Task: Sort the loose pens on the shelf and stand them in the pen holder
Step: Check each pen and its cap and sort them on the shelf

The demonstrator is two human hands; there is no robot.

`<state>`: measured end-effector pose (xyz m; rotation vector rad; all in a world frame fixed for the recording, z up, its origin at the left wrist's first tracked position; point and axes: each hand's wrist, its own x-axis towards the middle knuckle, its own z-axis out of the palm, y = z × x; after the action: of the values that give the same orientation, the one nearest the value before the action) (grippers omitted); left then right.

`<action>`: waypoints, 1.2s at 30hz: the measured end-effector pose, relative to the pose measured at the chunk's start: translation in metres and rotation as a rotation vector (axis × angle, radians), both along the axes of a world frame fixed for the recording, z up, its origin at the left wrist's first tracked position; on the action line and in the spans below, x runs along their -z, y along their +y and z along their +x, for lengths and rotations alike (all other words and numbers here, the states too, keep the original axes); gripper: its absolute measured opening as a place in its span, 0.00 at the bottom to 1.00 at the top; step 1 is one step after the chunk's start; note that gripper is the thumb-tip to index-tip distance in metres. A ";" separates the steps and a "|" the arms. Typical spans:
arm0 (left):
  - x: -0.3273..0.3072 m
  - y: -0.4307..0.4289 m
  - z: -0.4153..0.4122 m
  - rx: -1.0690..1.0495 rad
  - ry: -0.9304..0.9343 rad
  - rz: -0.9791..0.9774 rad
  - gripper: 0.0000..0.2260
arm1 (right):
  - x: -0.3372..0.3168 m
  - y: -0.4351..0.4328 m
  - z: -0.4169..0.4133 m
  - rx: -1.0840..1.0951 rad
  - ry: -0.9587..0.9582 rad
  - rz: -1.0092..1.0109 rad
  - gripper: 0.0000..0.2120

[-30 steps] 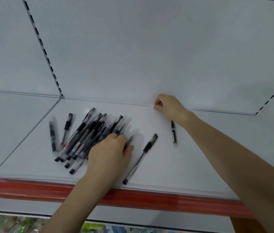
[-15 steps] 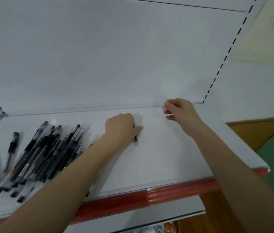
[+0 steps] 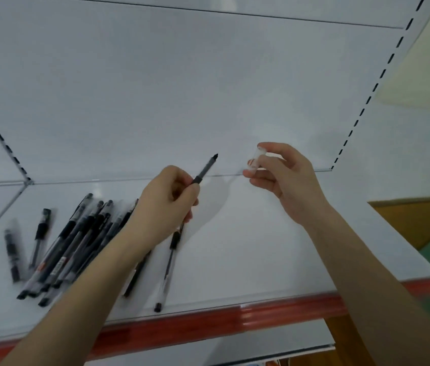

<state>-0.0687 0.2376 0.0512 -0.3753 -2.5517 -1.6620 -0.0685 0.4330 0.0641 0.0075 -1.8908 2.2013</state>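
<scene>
The left hand (image 3: 166, 207) holds one black pen (image 3: 206, 169) above the white shelf (image 3: 261, 260). Its grip is curled around the lower part of the barrel, and the writing end points up and to the right, toward the other hand. The right hand (image 3: 285, 180) is raised near the back edge of the shelf, and its grip pinches a small clear cap (image 3: 255, 161) between thumb and fingertips. Pen and cap are near each other but do not touch. The other pens are lying, not standing: a loose pile (image 3: 76, 241) lies on the left part of the shelf, partly hidden behind the left forearm. Two short pens (image 3: 41, 231) lie apart just to the left of it, and a single pen (image 3: 169, 265) lies alone below the left hand, with its end close to the red front strip (image 3: 208, 326). A pen holder is not visible in this view. I judge that the step in hand is to close this pen before it is sorted, so the task is at an early stage, because almost all pens are on the shelf. The next move probably calls for bringing the open mouth of the cap in line with the tip and pushing it on straight. The cap is small and transparent, so it may slip, and the tip could mark the fingers.
</scene>
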 end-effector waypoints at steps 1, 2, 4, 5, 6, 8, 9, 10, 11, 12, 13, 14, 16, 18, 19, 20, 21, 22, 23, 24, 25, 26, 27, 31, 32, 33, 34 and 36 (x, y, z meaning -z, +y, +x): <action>-0.001 -0.008 0.007 -0.022 0.019 0.039 0.02 | -0.003 -0.008 0.001 -0.046 0.008 -0.006 0.10; -0.002 -0.016 0.012 -0.041 0.032 0.074 0.02 | -0.006 -0.016 0.003 -0.094 0.015 -0.007 0.10; -0.002 -0.030 0.022 -0.064 0.041 0.116 0.03 | -0.010 -0.032 0.005 -0.168 0.031 -0.004 0.10; -0.001 -0.036 0.026 -0.071 0.043 0.129 0.03 | -0.012 -0.038 0.006 -0.199 0.037 -0.012 0.10; -0.001 -0.041 0.030 -0.079 0.048 0.145 0.04 | -0.014 -0.044 0.006 -0.230 0.041 -0.033 0.09; 0.000 -0.049 0.037 -0.090 0.072 0.169 0.05 | -0.019 -0.055 0.006 -0.283 0.044 -0.090 0.08; -0.001 -0.052 0.040 -0.095 0.081 0.172 0.05 | -0.020 -0.060 0.006 -0.299 0.043 -0.108 0.08; -0.001 -0.054 0.043 -0.102 0.086 0.171 0.05 | -0.022 -0.064 0.006 -0.306 0.042 -0.111 0.07; -0.001 -0.056 0.046 -0.109 0.084 0.168 0.06 | -0.023 -0.068 0.007 -0.304 0.043 -0.100 0.06; -0.001 -0.058 0.048 -0.113 0.081 0.166 0.05 | -0.024 -0.071 0.007 -0.298 0.047 -0.085 0.06; -0.001 -0.059 0.050 -0.113 0.078 0.166 0.05 | -0.024 -0.074 0.008 -0.294 0.054 -0.075 0.06; -0.001 -0.060 0.052 -0.112 0.078 0.168 0.04 | -0.025 -0.076 0.009 -0.293 0.061 -0.073 0.06; -0.001 -0.061 0.053 -0.112 0.080 0.180 0.04 | -0.025 -0.080 0.010 -0.301 0.067 -0.076 0.07; 0.000 -0.063 0.053 -0.112 0.074 0.196 0.04 | -0.025 -0.082 0.012 -0.315 0.071 -0.070 0.06; 0.001 -0.062 0.053 -0.110 0.070 0.205 0.04 | -0.024 -0.083 0.013 -0.324 0.075 -0.066 0.06; 0.001 -0.062 0.052 -0.109 0.068 0.213 0.04 | -0.024 -0.084 0.014 -0.331 0.079 -0.059 0.06; 0.001 -0.061 0.052 -0.110 0.069 0.218 0.04 | -0.024 -0.085 0.016 -0.335 0.086 -0.050 0.06; 0.002 -0.061 0.051 -0.112 0.072 0.219 0.04 | -0.024 -0.085 0.017 -0.334 0.092 -0.038 0.06; 0.002 -0.060 0.051 -0.112 0.075 0.218 0.04 | -0.024 -0.086 0.018 -0.330 0.097 -0.027 0.06; 0.002 -0.059 0.051 -0.112 0.078 0.216 0.04 | -0.023 -0.087 0.019 -0.323 0.102 -0.016 0.06; 0.002 -0.058 0.050 -0.113 0.080 0.215 0.04 | -0.023 -0.087 0.020 -0.316 0.104 -0.007 0.06; 0.002 -0.057 0.051 -0.114 0.082 0.217 0.04 | -0.022 -0.088 0.021 -0.307 0.104 0.000 0.06; 0.002 -0.057 0.051 -0.116 0.083 0.215 0.04 | -0.021 -0.088 0.021 -0.296 0.102 0.004 0.06; 0.002 -0.055 0.054 -0.126 0.103 0.133 0.03 | -0.019 -0.088 0.023 -0.238 0.119 0.040 0.06; 0.002 -0.054 0.055 -0.125 0.114 0.115 0.03 | -0.018 -0.089 0.022 -0.221 0.132 0.062 0.06; 0.002 -0.054 0.056 -0.126 0.127 0.102 0.04 | -0.017 -0.089 0.023 -0.204 0.144 0.080 0.06; 0.002 -0.053 0.057 -0.129 0.141 0.092 0.05 | -0.017 -0.090 0.023 -0.187 0.152 0.088 0.05; 0.001 -0.051 0.058 -0.138 0.159 0.070 0.06 | -0.015 -0.092 0.023 -0.158 0.156 0.077 0.05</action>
<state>-0.0110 0.1862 0.0506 -0.3059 -2.3430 -1.5990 -0.0459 0.3412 0.0787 0.3437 -1.9452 2.1531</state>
